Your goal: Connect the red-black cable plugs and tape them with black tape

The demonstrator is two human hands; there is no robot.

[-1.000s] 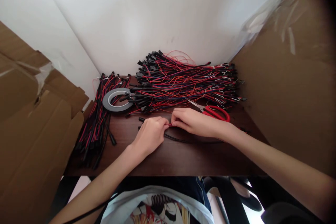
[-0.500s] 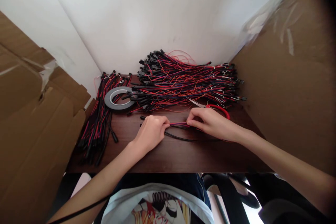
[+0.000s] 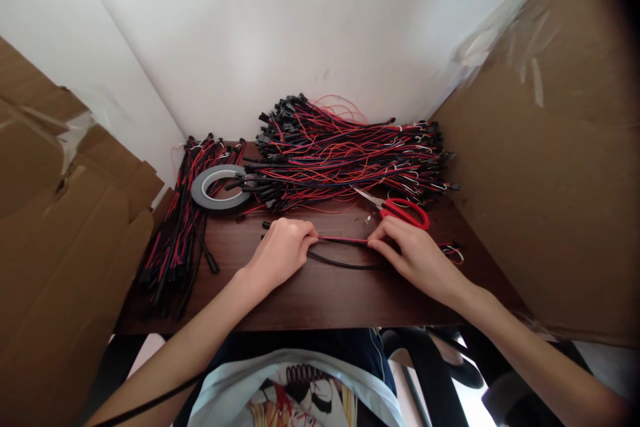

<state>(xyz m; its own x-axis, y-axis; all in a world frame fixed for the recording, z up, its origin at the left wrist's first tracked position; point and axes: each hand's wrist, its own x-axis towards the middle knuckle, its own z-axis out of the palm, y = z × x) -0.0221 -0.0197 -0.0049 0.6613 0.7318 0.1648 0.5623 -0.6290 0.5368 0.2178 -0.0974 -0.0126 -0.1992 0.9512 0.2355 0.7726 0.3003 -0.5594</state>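
My left hand (image 3: pixel 285 247) has thumb and fingertips pinched on a thin red-and-black wire pair (image 3: pixel 343 239); my right hand (image 3: pixel 405 250) pinches the same pair further right, so it runs near straight between both hands. Slim black round cable (image 3: pixel 345 265) curves just nearer me than that pair, passing from left hand toward right. Red-handled metal scissors (image 3: pixel 393 212) lie just beyond my right hand, blades pointing away and left. Beyond both hands: big heap of red and black wires with black plastic connectors (image 3: pixel 345 160). Flat grey tape ring (image 3: pixel 217 205) sits beyond and left of my left hand; smaller red-and-black wire bundle (image 3: pixel 175 240) left of that hand. All on dark brown wooden tabletop (image 3: pixel 320 300).
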